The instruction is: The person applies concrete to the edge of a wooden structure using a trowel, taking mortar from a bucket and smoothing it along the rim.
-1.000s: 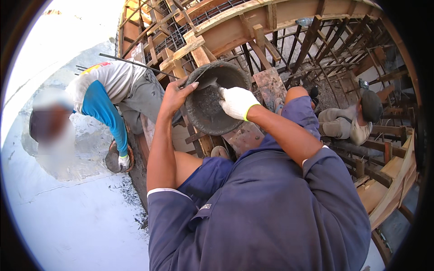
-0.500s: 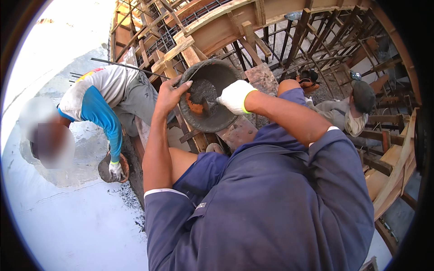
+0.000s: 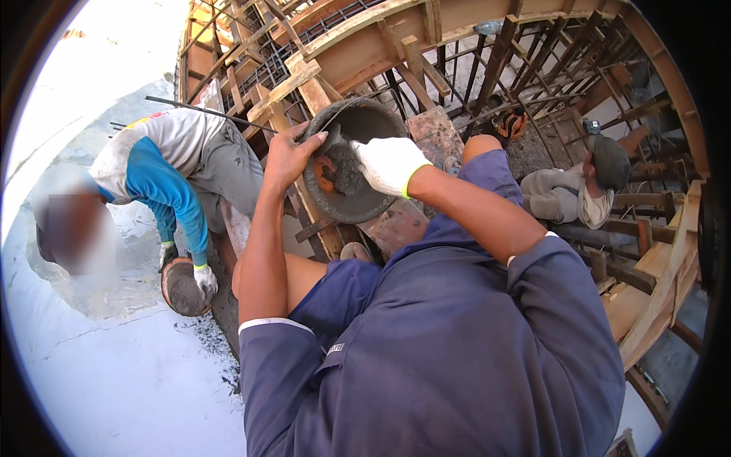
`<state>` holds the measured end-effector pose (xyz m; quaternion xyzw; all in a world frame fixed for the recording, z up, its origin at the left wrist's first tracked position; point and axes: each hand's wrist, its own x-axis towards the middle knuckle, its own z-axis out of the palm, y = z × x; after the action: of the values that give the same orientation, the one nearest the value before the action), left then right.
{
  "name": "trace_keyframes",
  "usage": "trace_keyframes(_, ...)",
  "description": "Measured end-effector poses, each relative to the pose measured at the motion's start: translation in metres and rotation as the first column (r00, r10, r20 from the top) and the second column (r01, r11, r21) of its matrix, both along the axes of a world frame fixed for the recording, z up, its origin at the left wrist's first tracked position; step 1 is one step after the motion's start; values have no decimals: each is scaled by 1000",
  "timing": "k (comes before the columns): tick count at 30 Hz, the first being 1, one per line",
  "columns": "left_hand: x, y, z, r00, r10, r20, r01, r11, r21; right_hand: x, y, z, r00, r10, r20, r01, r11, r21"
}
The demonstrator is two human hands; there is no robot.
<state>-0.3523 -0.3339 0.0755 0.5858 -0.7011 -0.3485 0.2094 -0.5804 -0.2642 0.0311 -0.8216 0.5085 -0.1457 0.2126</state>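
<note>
A dark round rubber bucket [image 3: 377, 206] tilts in front of my lap, with wet grey mortar [image 3: 346, 171] inside and an orange patch showing at its bottom. My bare left hand [image 3: 293, 154] grips the bucket's left rim, thumb over the edge. My right hand [image 3: 392, 165], in a white knitted glove, is closed inside the bucket's mouth. It holds what looks like a trowel; the handle is hidden by the fingers and the blade barely shows against the mortar.
At left a bent-over person [image 3: 167, 164] has gloved hands at a mortar pan [image 3: 186, 288] on the pale slab [image 3: 122, 373]. Another person [image 3: 601, 175] in a dark cap is at right. Timber formwork [image 3: 365, 57], rebar and a stained board [image 3: 435, 135] lie ahead.
My right hand has shifted left and slightly up inside the bucket, and the trowel blade shows less. The person at left has turned the mortar pan and brought a second hand to it.
</note>
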Motion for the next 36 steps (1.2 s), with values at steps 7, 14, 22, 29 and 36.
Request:
trace_keyframes(7, 13, 6, -8, 998, 26, -60, -25, 1000, 12, -4, 39, -26, 982, 50, -180, -12, 978, 207)
trace_keyframes(14, -4, 7, -9, 1000, 24, -5, -24, 999, -41, 14, 15, -41, 994, -89, -55, 87, 996, -35)
trace_keyframes(22, 4, 10, -11, 998, 24, 57, -17, 993, -116, 9, 29, -23, 992, -77, -103, 79, 997, 18)
trace_keyframes(29, -12, 6, -12, 999, 32, 44, -28, 996, -81, 22, 22, -48, 966, -56, -252, 117, 964, 237)
trace_keyframes(36, -14, -6, -6, 993, -16, 121, 20, 999, -26, 1, -31, -22, 910, 71, -407, -106, 992, -64)
